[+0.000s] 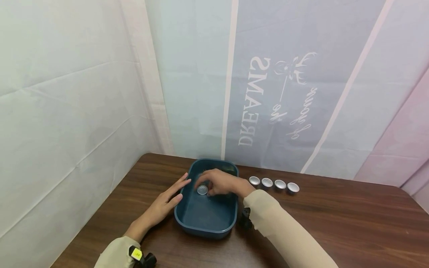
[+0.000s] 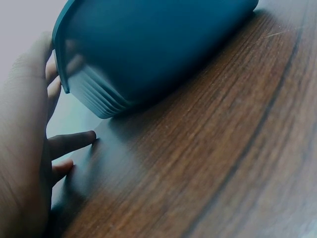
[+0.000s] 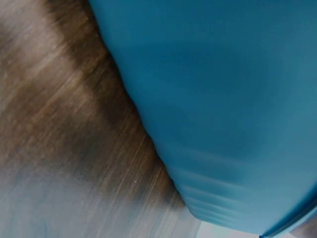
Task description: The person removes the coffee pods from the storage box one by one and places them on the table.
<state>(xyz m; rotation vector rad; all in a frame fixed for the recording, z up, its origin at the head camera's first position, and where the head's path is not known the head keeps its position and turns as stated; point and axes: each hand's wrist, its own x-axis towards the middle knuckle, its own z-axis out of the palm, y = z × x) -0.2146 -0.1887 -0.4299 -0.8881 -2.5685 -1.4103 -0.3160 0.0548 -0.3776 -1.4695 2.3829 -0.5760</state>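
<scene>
While bracing bin's (image 1: 206, 216) edge with splayed left hand (image 1: 162, 205), perhaps placing disc (image 1: 202, 191) with curled right hand (image 1: 217, 182), unclear if pinched; next, release.

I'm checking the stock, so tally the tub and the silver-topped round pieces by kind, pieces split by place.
Blue tub: 1
Silver-topped pieces in a row on the table: 4
Silver-topped piece inside the tub, at the fingertips of the right hand: 1
Total in view: 6. The hand hides part of the tub's inside.
</scene>
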